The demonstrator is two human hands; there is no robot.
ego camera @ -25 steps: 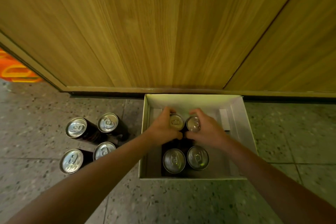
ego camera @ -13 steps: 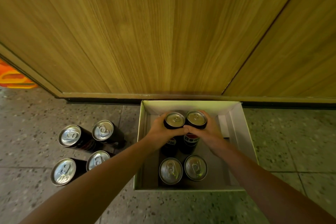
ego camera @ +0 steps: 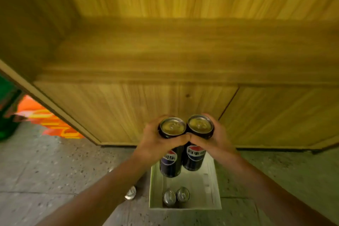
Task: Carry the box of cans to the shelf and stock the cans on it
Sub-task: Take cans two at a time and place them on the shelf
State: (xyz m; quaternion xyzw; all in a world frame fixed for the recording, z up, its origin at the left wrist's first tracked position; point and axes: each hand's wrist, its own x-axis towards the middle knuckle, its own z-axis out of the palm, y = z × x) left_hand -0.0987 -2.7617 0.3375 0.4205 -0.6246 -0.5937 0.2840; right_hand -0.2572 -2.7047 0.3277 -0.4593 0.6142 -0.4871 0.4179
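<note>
The left hand (ego camera: 156, 144) grips the left can (ego camera: 170, 160) near its top, fingers curled round the far side and thumb across the near side. The right hand (ego camera: 216, 141) grips the right can (ego camera: 194, 158) the same way. Both cans are dark and upright, side by side and touching, and each shows a red, white and blue round logo. The two thumbs meet between them. The cans hang in the air in front of the cabinet doors (ego camera: 128, 112), above the box (ego camera: 211, 189). The box lies on the floor (ego camera: 55, 170) at 6 o'clock from the hands, its far end hidden behind the held cans. At the box's 6 o'clock end a pair of cans (ego camera: 169, 197) stands upright, the two touching each other. At 9 o'clock from the box, just beside it, a floor can (ego camera: 130, 192) shows only part of its silver top past the left forearm. The wooden shelf (ego camera: 183, 51) runs across the view at 12 o'clock from the hands, above the doors. At 9 o'clock, by the left edge, lies a blurred orange patch (ego camera: 45, 121).
</note>
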